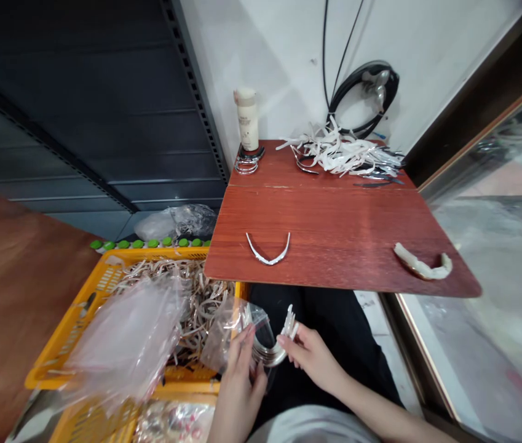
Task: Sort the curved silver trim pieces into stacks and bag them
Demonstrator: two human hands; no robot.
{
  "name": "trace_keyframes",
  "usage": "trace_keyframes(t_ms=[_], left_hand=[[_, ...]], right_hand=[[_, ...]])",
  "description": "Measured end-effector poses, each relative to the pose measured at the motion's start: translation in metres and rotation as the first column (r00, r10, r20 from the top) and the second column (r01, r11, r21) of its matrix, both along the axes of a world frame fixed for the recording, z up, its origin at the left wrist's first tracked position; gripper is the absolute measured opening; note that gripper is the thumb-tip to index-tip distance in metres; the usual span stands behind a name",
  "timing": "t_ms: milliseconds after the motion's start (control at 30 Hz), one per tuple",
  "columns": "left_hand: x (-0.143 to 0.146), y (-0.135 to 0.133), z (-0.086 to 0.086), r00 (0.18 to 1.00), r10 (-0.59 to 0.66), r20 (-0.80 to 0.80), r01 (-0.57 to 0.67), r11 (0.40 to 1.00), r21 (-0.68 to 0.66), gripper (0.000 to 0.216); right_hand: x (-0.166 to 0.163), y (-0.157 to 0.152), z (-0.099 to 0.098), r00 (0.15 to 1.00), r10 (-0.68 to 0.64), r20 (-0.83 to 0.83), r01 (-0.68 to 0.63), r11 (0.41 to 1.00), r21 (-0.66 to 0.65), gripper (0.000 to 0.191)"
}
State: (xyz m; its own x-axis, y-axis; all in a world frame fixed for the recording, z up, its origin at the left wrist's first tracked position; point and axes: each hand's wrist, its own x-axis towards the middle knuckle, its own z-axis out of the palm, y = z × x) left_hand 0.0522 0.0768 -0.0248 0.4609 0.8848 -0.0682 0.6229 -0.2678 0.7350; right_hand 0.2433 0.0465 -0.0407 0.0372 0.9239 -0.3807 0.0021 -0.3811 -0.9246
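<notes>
Over my lap, below the table's near edge, my left hand [238, 369] grips a clear plastic bag [230, 332] with its fingers closed on the film. My right hand [309, 354] pinches a bundle of silvery headbands [275, 344] whose curved ends stick up beside the bag's mouth. A single silver headband [268, 252] lies on the red-brown wooden table [334, 227] near its front edge. A cream-coloured headband [422, 264] lies at the table's front right corner.
A yellow plastic crate [62, 344] at my left holds several beige headbands and clear bags. At the table's back lie a heap of white strips [344, 154], some metal bands [246, 163] and a cream bottle [247, 118]. Black cables hang on the wall.
</notes>
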Motion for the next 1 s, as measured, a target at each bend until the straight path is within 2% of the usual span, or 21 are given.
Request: trace_keyframes(t_ms=[233,467,567,700,1000], left_hand=[[0.006,0.006,-0.009,1.0,0.002,-0.031,-0.002,1.0,-0.017,0.051],[0.02,0.001,-0.019,0.99,0.141,-0.002,-0.141,0.99,0.003,0.05],[0.023,0.003,-0.015,0.986,0.164,0.004,-0.164,0.984,-0.067,0.053],[0.024,0.007,-0.007,0.986,0.164,-0.005,-0.164,0.978,-0.128,0.054],[0.017,0.001,-0.014,0.987,0.133,0.094,-0.118,0.981,-0.152,0.055]], right_hand=[[0.004,-0.002,-0.01,0.997,-0.031,-0.064,0.028,0.998,-0.048,0.044],[0.005,0.0,-0.018,0.99,-0.048,-0.131,0.039,0.997,-0.067,0.046],[0.004,0.001,-0.02,0.981,-0.077,-0.177,0.06,0.993,-0.1,0.048],[0.002,0.002,-0.019,0.972,-0.115,-0.203,0.089,0.987,-0.135,0.05],[0.003,0.004,-0.018,0.97,-0.12,-0.213,0.088,0.984,-0.154,0.051]])
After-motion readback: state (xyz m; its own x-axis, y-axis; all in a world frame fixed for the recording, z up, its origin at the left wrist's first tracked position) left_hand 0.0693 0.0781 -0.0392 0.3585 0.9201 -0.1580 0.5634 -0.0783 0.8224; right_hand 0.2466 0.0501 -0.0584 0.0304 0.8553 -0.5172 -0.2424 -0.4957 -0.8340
